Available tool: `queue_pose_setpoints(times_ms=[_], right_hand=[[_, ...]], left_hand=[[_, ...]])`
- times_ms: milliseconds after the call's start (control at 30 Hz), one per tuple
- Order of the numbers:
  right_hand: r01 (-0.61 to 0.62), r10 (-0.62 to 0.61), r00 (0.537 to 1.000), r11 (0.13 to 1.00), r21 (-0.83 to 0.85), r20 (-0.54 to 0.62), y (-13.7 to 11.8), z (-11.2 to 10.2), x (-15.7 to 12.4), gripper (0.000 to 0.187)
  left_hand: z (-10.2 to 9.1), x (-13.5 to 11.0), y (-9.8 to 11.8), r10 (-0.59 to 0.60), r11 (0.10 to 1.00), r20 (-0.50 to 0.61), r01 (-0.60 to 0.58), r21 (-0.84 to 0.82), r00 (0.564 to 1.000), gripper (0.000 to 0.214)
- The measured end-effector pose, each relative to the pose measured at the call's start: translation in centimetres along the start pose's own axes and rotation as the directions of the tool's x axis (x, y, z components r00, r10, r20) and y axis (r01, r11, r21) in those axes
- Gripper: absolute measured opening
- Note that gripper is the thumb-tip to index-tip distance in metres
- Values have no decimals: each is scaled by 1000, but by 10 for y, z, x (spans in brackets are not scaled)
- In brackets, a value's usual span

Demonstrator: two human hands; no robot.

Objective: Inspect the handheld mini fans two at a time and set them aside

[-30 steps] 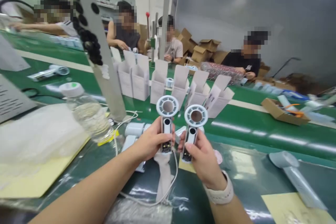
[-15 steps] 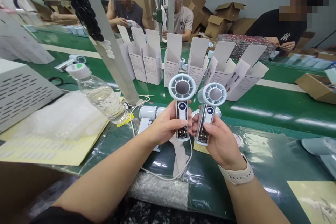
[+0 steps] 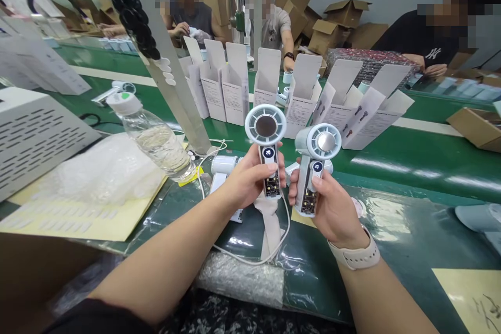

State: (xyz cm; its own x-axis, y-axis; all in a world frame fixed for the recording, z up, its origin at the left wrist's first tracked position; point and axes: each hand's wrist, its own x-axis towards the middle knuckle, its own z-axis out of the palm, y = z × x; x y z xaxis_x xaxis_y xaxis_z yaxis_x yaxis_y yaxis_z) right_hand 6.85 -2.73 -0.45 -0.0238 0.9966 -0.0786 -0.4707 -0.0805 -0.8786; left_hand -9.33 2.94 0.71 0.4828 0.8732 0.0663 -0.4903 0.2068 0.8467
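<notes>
My left hand (image 3: 246, 182) grips the handle of a white handheld fan (image 3: 266, 138), held upright with its round head facing me and a lit display showing 20. A white cable (image 3: 274, 250) hangs from its lower end. My right hand (image 3: 332, 209) grips a second white handheld fan (image 3: 318, 159), also upright, slightly lower and turned a little, its display lit too. Both handles show bare circuit boards at the bottom. The two fans stand side by side above the green table (image 3: 391, 229).
A row of open white cartons (image 3: 270, 86) stands on the green belt behind the fans. A water bottle (image 3: 152, 138) lies tilted at the left beside clear bags (image 3: 97, 172) and a grey vented box (image 3: 35, 135). More fan bodies (image 3: 225, 167) lie beneath. Other people work across the belt.
Both fans rose closer to me and their displays lit up. Since half a second ago the right fan has tilted slightly and its hub shows shiny.
</notes>
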Motion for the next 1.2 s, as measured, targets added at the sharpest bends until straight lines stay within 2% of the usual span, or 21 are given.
queue_pose_setpoints(times_ms=[67,167,367,533,733,967,1100,1200], right_hand=[[19,-18,1000,1000,-15,14,-1,0,0,33],[41,-42,999,998,-37,-24,-1,0,0,32],[23,-23,999,1000,-2,-48,0,-2,1,32],[20,-20,998,1000,-2,-52,2,-1,3,27],[56,-56,998,997,-52,6,3,-1,4,21],[36,-37,999,999,-38,-29,3,-5,6,22],[39,-39,999,999,6,-9,3,-6,6,25],[61,-60,998,996,69,-12,3,-7,6,32]], left_hand=[[0,0,1,26,999,24,-27,29,999,42],[0,2,0,21,999,6,-21,48,1000,42],[-2,3,-3,-7,1000,2,7,27,1000,52],[-2,3,-4,-5,1000,4,4,26,1000,46],[0,4,-2,-3,1000,-33,2,-5,999,43],[-3,3,-8,-52,990,-80,62,130,995,36],[-4,3,-10,-17,968,-113,45,249,993,32],[-4,3,-9,-30,960,-173,77,270,984,43]])
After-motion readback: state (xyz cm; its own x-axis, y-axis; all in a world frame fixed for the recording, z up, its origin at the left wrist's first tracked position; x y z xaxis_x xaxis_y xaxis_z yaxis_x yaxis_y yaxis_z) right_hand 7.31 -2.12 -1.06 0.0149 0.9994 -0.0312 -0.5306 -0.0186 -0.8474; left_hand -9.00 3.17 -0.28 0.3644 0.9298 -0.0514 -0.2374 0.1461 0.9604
